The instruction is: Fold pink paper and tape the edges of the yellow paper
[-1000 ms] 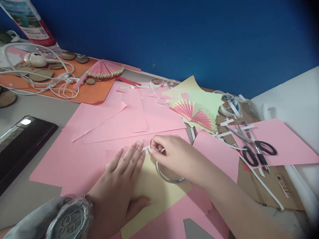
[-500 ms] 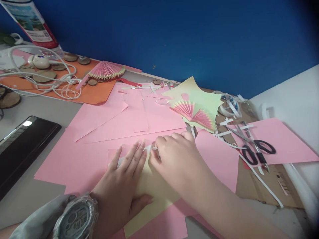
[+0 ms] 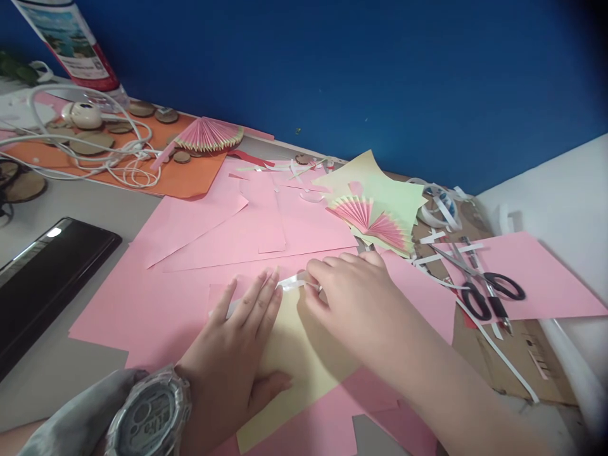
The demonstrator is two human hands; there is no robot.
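My left hand (image 3: 237, 348) lies flat on a pale yellow sheet of paper (image 3: 294, 354), its fingers stretched across the far edge and thumb out to the side. A shiny white tape backing strip (image 3: 291, 282) runs along that edge from my left fingertips. My right hand (image 3: 354, 304) pinches the strip's right part between thumb and curled forefinger, lifting it off the paper. Under the yellow sheet are several pink paper sheets (image 3: 166, 304). Beyond my right hand, two pleated pink paper fans (image 3: 354, 209) rest on a yellow-green paper sheet (image 3: 394, 183).
Black-handled scissors (image 3: 475, 285) and a pen (image 3: 496, 304) lie right, over pink paper and cardboard (image 3: 513, 361). A tape roll (image 3: 437, 206) sits behind. Left are a black phone (image 3: 52, 278), tangled white cable (image 3: 128, 164), wooden slices (image 3: 90, 142) and a bottle (image 3: 71, 44).
My right hand has moved to the right with the pinched strip, so more of the strip and yellow paper shows. My left hand stays pressed in place.
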